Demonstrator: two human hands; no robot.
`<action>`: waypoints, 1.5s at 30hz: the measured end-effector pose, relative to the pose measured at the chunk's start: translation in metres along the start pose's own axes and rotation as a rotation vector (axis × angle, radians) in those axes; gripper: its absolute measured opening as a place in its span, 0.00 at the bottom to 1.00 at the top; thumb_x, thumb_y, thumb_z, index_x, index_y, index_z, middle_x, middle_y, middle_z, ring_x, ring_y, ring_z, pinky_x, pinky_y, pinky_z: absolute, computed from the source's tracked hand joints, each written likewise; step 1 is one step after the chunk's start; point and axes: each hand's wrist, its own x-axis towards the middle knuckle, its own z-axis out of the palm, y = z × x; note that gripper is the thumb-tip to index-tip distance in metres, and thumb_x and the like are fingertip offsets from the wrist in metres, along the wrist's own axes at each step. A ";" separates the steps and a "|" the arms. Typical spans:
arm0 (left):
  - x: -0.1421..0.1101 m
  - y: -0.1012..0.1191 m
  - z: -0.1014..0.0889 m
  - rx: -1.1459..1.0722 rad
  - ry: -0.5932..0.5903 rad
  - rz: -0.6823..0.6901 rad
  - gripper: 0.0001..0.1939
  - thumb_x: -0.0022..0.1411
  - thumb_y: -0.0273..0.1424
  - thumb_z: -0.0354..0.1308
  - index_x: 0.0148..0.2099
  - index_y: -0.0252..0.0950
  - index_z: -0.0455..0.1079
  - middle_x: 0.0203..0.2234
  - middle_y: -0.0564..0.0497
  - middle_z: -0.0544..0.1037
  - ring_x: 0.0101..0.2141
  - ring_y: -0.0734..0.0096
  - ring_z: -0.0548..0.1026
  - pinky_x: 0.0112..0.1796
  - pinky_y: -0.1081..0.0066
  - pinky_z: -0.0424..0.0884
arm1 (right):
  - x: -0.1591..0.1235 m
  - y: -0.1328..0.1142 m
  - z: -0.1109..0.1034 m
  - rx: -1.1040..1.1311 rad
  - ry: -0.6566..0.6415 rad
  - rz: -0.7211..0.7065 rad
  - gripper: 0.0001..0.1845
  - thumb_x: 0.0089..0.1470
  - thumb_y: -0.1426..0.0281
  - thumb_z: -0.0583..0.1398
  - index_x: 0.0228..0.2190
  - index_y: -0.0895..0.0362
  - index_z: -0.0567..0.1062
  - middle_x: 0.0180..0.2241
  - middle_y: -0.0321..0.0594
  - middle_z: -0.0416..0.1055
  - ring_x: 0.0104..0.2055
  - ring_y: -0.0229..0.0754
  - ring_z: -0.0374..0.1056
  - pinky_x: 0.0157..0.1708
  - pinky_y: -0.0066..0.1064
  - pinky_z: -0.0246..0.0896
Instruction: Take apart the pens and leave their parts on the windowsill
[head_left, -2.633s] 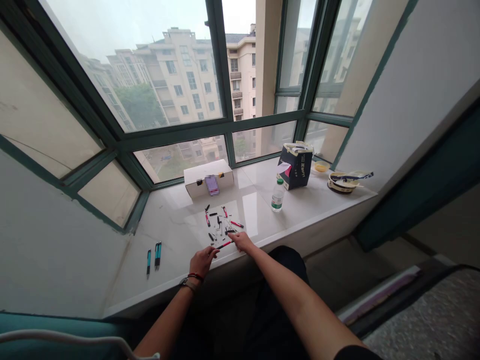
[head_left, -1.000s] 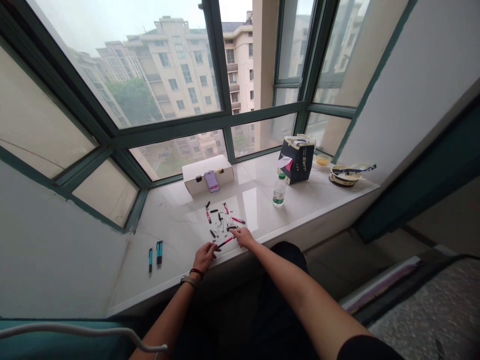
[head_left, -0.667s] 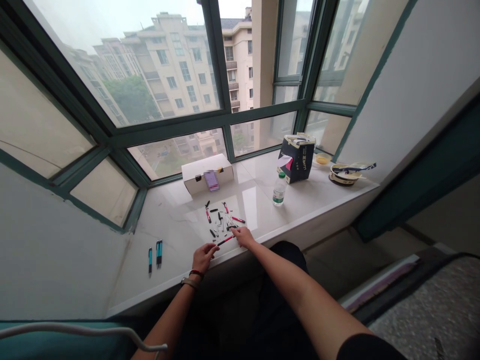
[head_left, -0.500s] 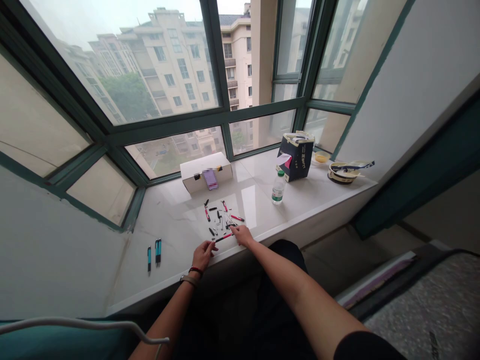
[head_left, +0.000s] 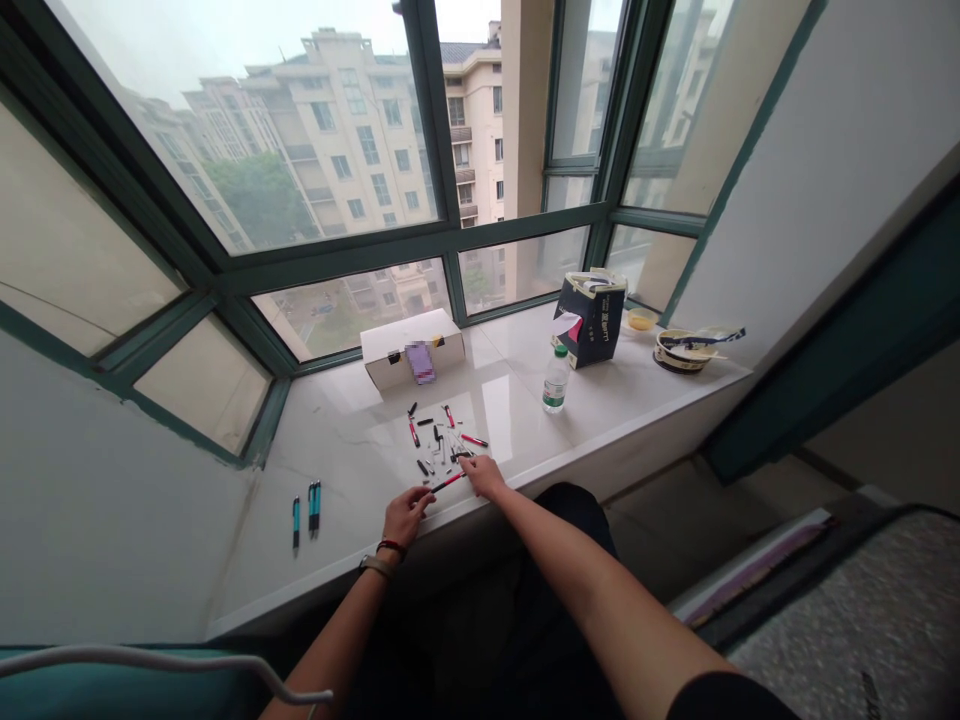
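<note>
Head view: little differs from the earlier frames; the picture has shifted slightly with the head, while the left hand (head_left: 405,515) and right hand (head_left: 484,476) keep the same pose over the near edge of the pale sill (head_left: 341,430); the loose pen parts (head_left: 437,434) and the three teal pens (head_left: 313,508) show no clear change. The red-and-black pen (head_left: 450,482) spans the gap between the hands, its left end lower in the picture; the left fingertips are pinched together on that end, and the right fingers are closed on the other, their undersides hidden. The loose parts lie scattered just beyond the pen, a few black ones near the right fingertips, touching or apart I cannot tell; the teal pens lie well apart, to the left of the left hand.
</note>
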 end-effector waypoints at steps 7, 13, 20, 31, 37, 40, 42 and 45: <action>-0.001 0.001 0.001 0.007 -0.039 -0.012 0.25 0.59 0.54 0.51 0.33 0.37 0.73 0.26 0.50 0.82 0.22 0.69 0.75 0.30 0.69 0.70 | 0.001 -0.001 0.001 -0.042 0.026 -0.019 0.29 0.60 0.53 0.55 0.14 0.55 0.65 0.11 0.33 0.57 0.17 0.36 0.60 0.22 0.26 0.48; 0.002 0.004 0.005 -0.072 -0.052 -0.116 0.33 0.58 0.61 0.42 0.30 0.36 0.70 0.24 0.46 0.82 0.21 0.67 0.76 0.29 0.66 0.72 | -0.001 -0.004 -0.001 -0.075 0.015 -0.002 0.29 0.62 0.54 0.53 0.15 0.56 0.67 0.12 0.34 0.60 0.18 0.36 0.62 0.24 0.26 0.49; 0.006 0.007 0.003 -0.095 -0.098 -0.146 0.32 0.51 0.59 0.55 0.39 0.33 0.73 0.33 0.43 0.84 0.22 0.71 0.76 0.29 0.69 0.73 | -0.003 -0.006 -0.003 -0.096 -0.015 0.021 0.29 0.64 0.54 0.51 0.19 0.57 0.72 0.13 0.33 0.62 0.17 0.35 0.64 0.25 0.24 0.53; 0.021 -0.006 -0.017 0.156 -0.032 -0.161 0.25 0.60 0.51 0.51 0.40 0.35 0.77 0.34 0.47 0.84 0.22 0.70 0.77 0.30 0.70 0.71 | -0.004 -0.007 -0.004 -0.113 -0.026 0.023 0.28 0.65 0.54 0.51 0.22 0.58 0.75 0.17 0.35 0.68 0.19 0.35 0.65 0.24 0.24 0.53; 0.056 -0.007 -0.042 0.387 0.058 -0.231 0.23 0.62 0.48 0.50 0.33 0.36 0.79 0.30 0.47 0.84 0.25 0.66 0.78 0.34 0.69 0.70 | -0.006 -0.010 -0.005 -0.130 -0.009 0.018 0.29 0.65 0.54 0.51 0.21 0.57 0.75 0.17 0.36 0.68 0.21 0.36 0.66 0.25 0.24 0.52; 0.070 -0.006 -0.045 0.461 0.095 -0.242 0.22 0.63 0.45 0.49 0.35 0.37 0.79 0.30 0.46 0.84 0.31 0.62 0.80 0.36 0.68 0.69 | -0.006 -0.010 -0.006 -0.137 -0.006 0.014 0.29 0.65 0.53 0.50 0.21 0.57 0.76 0.16 0.36 0.68 0.21 0.36 0.67 0.26 0.24 0.53; 0.078 -0.006 -0.044 0.495 0.118 -0.240 0.20 0.63 0.42 0.49 0.40 0.37 0.79 0.32 0.45 0.84 0.36 0.60 0.80 0.39 0.68 0.69 | -0.006 -0.011 -0.005 -0.142 -0.010 0.013 0.30 0.65 0.53 0.50 0.22 0.57 0.76 0.16 0.36 0.67 0.21 0.36 0.67 0.26 0.24 0.53; 0.089 -0.005 -0.039 0.533 0.126 -0.234 0.19 0.63 0.39 0.50 0.47 0.37 0.78 0.34 0.44 0.84 0.42 0.58 0.79 0.43 0.68 0.69 | -0.005 -0.011 -0.004 -0.147 -0.010 0.016 0.30 0.66 0.53 0.49 0.22 0.57 0.76 0.16 0.36 0.68 0.22 0.37 0.68 0.27 0.24 0.54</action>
